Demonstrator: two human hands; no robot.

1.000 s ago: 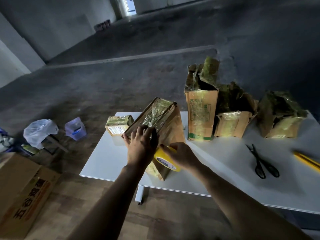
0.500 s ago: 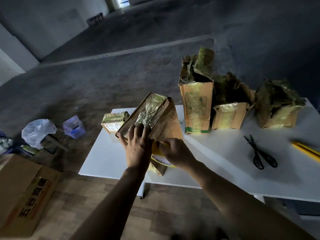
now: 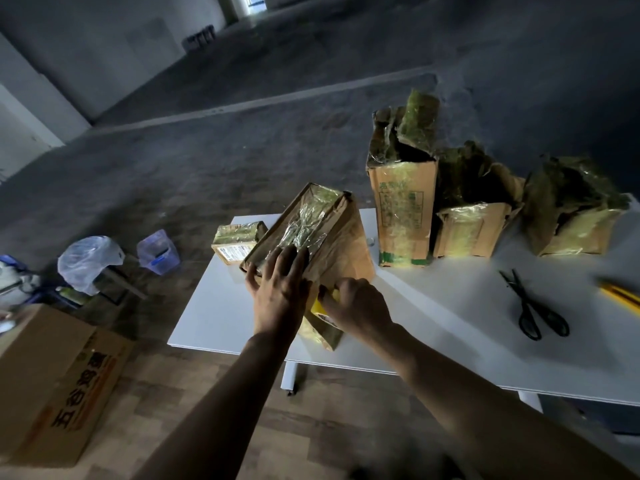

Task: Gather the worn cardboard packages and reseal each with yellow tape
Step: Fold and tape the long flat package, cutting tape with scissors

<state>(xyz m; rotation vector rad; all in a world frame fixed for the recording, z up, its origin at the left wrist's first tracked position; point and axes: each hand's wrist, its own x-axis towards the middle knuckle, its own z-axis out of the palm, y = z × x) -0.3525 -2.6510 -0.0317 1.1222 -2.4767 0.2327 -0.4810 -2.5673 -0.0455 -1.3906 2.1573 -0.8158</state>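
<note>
A worn cardboard package [image 3: 332, 237] stands tilted on the white table [image 3: 433, 317], its top face covered in crinkled clear tape. My left hand [image 3: 280, 289] presses flat on that top face near its front edge, fingers straight. My right hand [image 3: 356, 306] grips a yellow tape roll [image 3: 320, 306] against the package's near side; most of the roll is hidden by the hand. A small taped package [image 3: 237, 241] lies just behind on the left. A tall torn package [image 3: 401, 202] and two lower crumpled ones [image 3: 474, 223] [image 3: 575, 216] stand at the back right.
Black scissors [image 3: 533, 306] lie on the table at the right, with a yellow object [image 3: 620, 296] at the right edge. A large printed cardboard box [image 3: 59, 386] sits on the floor at the left, beyond it a plastic bag [image 3: 86, 261] and a purple container [image 3: 157, 252].
My right hand has moved the tape roll left and up along the package's near side, so the hand now hides more of it. My left hand stays on the top face.
</note>
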